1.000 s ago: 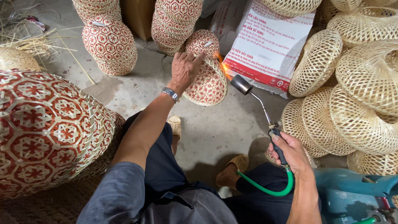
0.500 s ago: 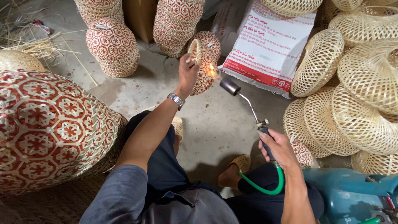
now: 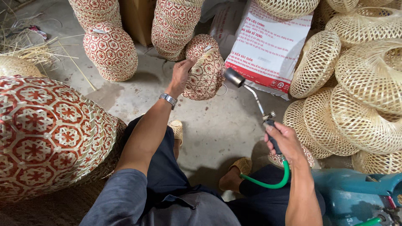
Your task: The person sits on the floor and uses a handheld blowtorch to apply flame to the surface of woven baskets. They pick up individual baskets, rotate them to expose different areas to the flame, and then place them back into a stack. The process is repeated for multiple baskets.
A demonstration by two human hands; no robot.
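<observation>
- The flame seen half a second ago has gone, and the torch nozzle now sits just right of the red-patterned basket.
- Left hand clasps the basket's rim, held above the floor; right hand is clenched on the torch handle.
- Risk: lingering heat could scorch the weave or fingers (the nozzle sits close).

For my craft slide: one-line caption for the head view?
Left hand holds a woven basket; right hand aims a torch.

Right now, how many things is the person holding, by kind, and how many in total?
Red-and-white woven bamboo basket, in left hand: 1
Metal gas torch with green hose, in right hand: 1
Total: 2
</observation>
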